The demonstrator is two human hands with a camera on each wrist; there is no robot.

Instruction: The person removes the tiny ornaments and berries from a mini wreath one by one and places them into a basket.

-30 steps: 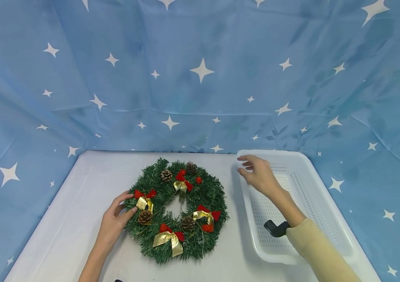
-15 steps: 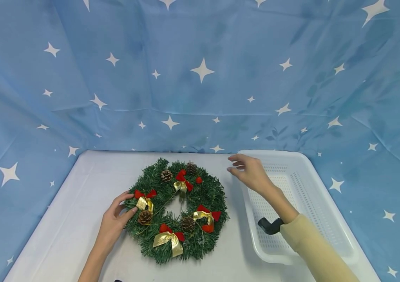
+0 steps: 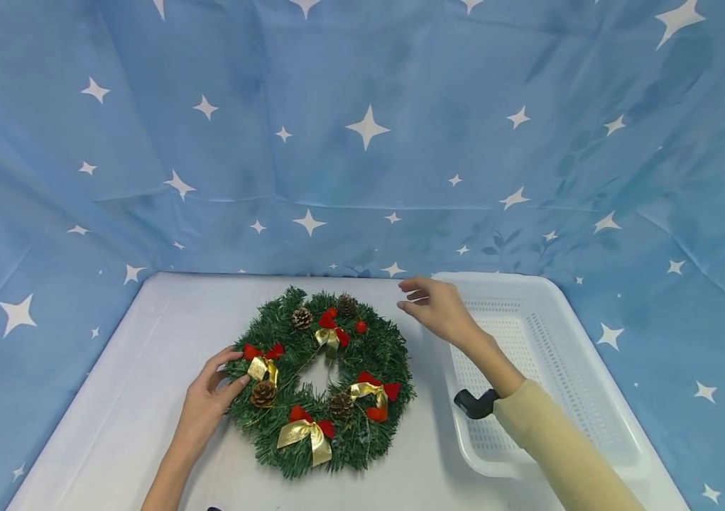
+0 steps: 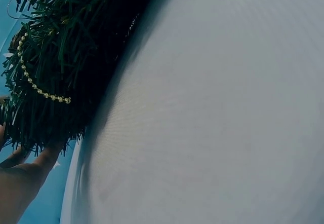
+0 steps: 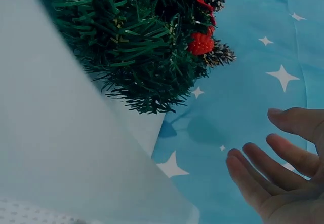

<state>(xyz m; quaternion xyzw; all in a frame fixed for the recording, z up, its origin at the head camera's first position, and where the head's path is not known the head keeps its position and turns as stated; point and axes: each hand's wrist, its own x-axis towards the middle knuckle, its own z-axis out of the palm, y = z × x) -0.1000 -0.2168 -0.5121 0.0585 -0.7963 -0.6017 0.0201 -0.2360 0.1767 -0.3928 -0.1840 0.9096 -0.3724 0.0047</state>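
A green Christmas wreath (image 3: 394,355) lies flat on the white table, trimmed with red and gold bows (image 3: 307,431), pine cones and red berries. My left hand (image 3: 205,401) grips its left edge, the thumb beside a bow and pine cone and the fingers at the outer rim. In the left wrist view a string of gold beads (image 4: 33,84) shows on the greenery. My right hand (image 3: 439,305) hovers between the wreath and the white basket (image 3: 496,468), fingers loosely bent and apart, holding nothing. The right wrist view shows it apart from the wreath.
The white perforated plastic basket stands at the table's right side, partly under my right forearm. A black wrist device (image 3: 478,404) is on that arm. Blue cloth with white stars (image 3: 362,177) hangs behind and along both sides of the table (image 3: 113,426).
My right hand has moved left, from over the basket's far left corner toward the wreath. My left hand and the wreath have stayed in place.
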